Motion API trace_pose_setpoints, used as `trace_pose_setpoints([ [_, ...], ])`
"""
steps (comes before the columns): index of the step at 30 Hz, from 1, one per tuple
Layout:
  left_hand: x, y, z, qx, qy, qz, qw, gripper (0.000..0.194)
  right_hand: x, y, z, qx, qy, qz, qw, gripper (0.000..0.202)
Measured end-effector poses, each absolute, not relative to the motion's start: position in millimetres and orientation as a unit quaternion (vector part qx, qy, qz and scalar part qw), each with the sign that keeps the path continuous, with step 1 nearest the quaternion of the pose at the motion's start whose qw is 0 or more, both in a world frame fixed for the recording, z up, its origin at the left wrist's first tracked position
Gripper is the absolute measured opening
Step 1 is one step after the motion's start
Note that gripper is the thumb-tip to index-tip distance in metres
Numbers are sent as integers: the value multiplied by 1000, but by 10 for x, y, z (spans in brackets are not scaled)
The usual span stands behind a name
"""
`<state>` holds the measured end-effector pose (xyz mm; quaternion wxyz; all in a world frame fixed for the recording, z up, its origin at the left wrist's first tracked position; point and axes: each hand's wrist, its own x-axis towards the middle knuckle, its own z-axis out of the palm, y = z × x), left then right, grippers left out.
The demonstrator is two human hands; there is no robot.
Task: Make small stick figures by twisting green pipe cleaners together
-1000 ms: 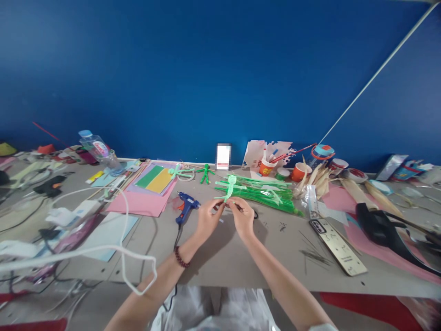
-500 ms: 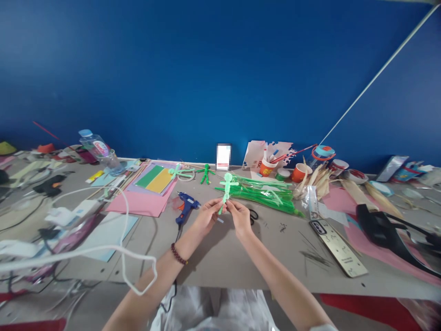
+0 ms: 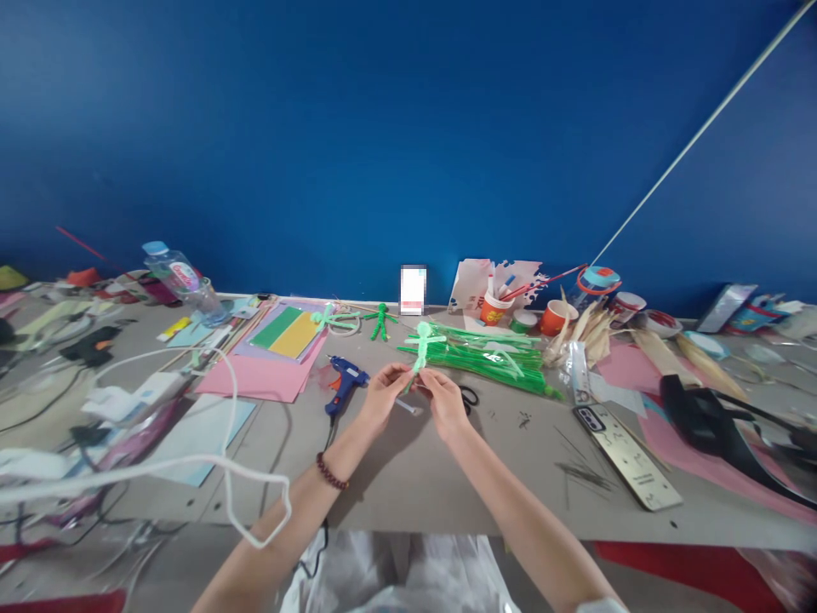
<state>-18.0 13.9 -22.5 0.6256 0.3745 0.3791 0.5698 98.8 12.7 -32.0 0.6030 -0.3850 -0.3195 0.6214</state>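
Between my hands a light green pipe-cleaner figure stands upright, with a round head and arms out to the sides. My left hand pinches its lower end from the left. From the right, the fingers of my right hand are closed on the same lower part, which they mostly hide. Just behind lies a bundle of green pipe cleaners. Black-handled scissors rest beside my right hand, partly covered by it. A blue glue gun lies left of my left hand.
A dark green figure and a pale green figure lie at the back. A phone is on the right, and a lit screen stands by the wall. A white cable loops across the left; an orange cup holds pens.
The figure has turned and tilted slightly in my fingers, so its arms now slant. My left hand has shifted a little, and more of a small clear stick on the table shows beneath.
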Motion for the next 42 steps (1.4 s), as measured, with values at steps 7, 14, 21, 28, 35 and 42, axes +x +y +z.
trace_pose_setpoints([
  [7, -191, 97, -225, 562, 464, 563, 389, 17, 1006, 97, -343, -451, -370, 512, 631, 18],
  [14, -191, 44, -199, 619, 473, 540, 320, 13, 1008, 40, -312, -488, -460, 424, 608, 18],
  [21, -163, 46, -195, 564, 485, 528, 409, 21, 983, 43, -331, -492, -464, 406, 614, 24],
  [28, -160, 79, -218, 445, 400, 536, 596, 19, 1000, 59, -347, -498, -416, 428, 629, 22],
  [35, -239, 115, -177, 367, 283, 457, 759, 21, 966, 45, -218, -377, -372, 601, 599, 25],
  [42, -300, 120, -206, 326, 237, 407, 820, 20, 1023, 55, -204, -267, -365, 729, 513, 25],
])
